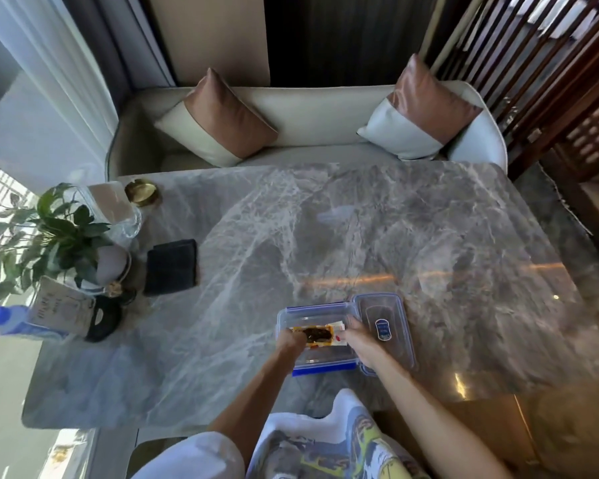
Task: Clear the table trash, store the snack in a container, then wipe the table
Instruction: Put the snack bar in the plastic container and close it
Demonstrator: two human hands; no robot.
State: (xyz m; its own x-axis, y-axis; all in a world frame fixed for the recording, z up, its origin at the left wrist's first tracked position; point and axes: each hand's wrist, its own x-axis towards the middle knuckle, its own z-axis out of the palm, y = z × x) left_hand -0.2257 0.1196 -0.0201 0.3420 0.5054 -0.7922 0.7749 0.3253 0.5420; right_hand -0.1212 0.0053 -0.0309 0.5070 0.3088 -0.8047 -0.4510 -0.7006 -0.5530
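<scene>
A clear plastic container (320, 366) with blue clips stands near the front edge of the grey marble table (360, 236). Over its open top I hold a snack packet (317, 335), yellow-edged with dark contents. My left hand (291, 340) grips the packet's left end and my right hand (355, 342) grips its right end. The container's clear lid (382, 326) lies flat right beside it, behind my right hand. A folded dark cloth (171, 266) lies on the table's left part.
At the table's left edge stand a potted plant (52, 236), a glass box (116, 209), a brass dish (142, 191), a card sign (61, 307) and a blue-capped bottle (7, 323). A cream sofa (308, 112) with two cushions runs behind the table.
</scene>
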